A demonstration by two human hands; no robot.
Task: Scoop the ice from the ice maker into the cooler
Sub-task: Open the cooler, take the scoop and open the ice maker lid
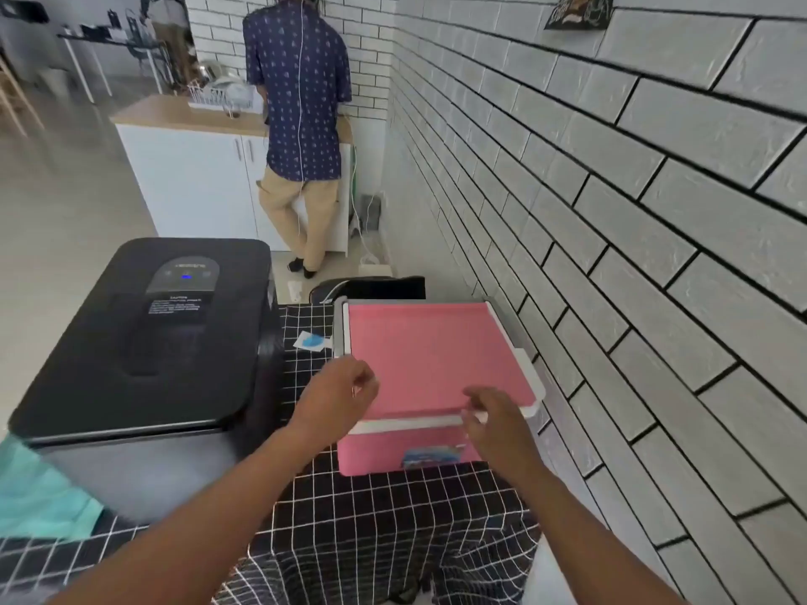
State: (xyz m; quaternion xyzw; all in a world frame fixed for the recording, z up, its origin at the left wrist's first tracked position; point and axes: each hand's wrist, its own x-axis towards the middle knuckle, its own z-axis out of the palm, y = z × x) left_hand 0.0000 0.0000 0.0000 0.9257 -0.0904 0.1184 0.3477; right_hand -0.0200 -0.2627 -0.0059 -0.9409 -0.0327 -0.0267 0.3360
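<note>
Pink cooler (436, 355), lengthwise toward far counter

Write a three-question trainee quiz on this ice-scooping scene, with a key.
1. True or false: the lid of the ice maker is raised.
2. Which colour is the cooler? A) blue B) pink C) green
3. Fill in: both machines stand on a black cloth with a white ____ pattern.

Key
1. False; its dark lid lies shut.
2. B; the pink cooler has a white-rimmed lid, also closed, with the left hand at its near left corner and the right hand at its front rim. Whether either hand grips the rim is unclear.
3. grid
</note>
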